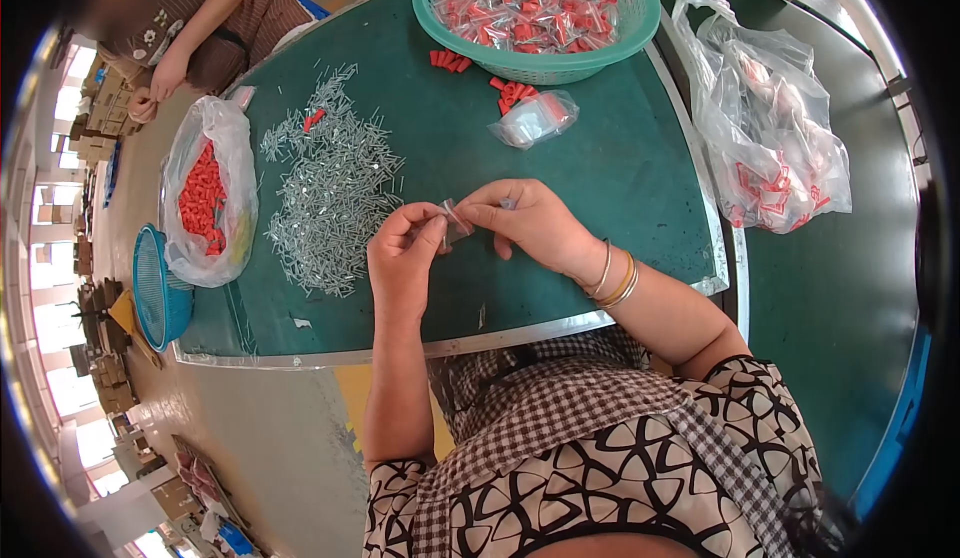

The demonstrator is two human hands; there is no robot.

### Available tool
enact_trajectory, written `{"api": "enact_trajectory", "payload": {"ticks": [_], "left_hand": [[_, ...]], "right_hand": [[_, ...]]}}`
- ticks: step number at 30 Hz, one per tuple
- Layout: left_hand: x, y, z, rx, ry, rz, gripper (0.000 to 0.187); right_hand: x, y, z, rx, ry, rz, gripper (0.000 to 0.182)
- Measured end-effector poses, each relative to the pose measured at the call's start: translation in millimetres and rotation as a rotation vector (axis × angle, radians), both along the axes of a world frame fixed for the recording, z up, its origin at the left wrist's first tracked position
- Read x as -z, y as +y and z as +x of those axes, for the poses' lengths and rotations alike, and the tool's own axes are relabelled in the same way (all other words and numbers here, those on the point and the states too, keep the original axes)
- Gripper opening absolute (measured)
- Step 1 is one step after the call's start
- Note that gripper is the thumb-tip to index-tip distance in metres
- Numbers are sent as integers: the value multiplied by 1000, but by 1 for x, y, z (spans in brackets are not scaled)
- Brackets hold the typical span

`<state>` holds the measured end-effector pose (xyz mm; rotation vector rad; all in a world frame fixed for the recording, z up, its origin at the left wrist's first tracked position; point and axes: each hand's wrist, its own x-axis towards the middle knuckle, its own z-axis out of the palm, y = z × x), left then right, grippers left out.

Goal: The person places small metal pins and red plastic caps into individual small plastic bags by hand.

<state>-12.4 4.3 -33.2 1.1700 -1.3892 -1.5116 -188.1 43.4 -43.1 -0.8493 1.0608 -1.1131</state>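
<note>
My left hand (pixel 403 258) and my right hand (pixel 530 223) meet over the green table (pixel 620 178), both pinching a small clear plastic bag (pixel 455 221) between the fingertips. The bag is tiny and what it holds cannot be made out. A spread heap of small silver screws (pixel 330 193) lies just left of my hands. Loose red plastic anchors (pixel 512 90) and a small clear bag (pixel 535 118) lie farther back on the table.
A teal basket (pixel 630 28) of filled bags stands at the back. A plastic bag of red anchors (pixel 205 203) lies at the left edge by a blue basket (pixel 155 288). A large clear bag (pixel 775 128) rests at the right. Another person (pixel 190 18) sits at the far left.
</note>
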Motion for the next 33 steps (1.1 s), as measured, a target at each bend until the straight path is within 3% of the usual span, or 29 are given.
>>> {"api": "enact_trajectory", "payload": {"ticks": [14, 33], "left_hand": [[7, 0, 0, -11, -19, -32, 9], [9, 0, 1, -23, -39, -39, 8]], "right_hand": [[-7, 3, 1, 39, 225, -45, 22], [-11, 3, 0, 54, 207, -20, 20]]}}
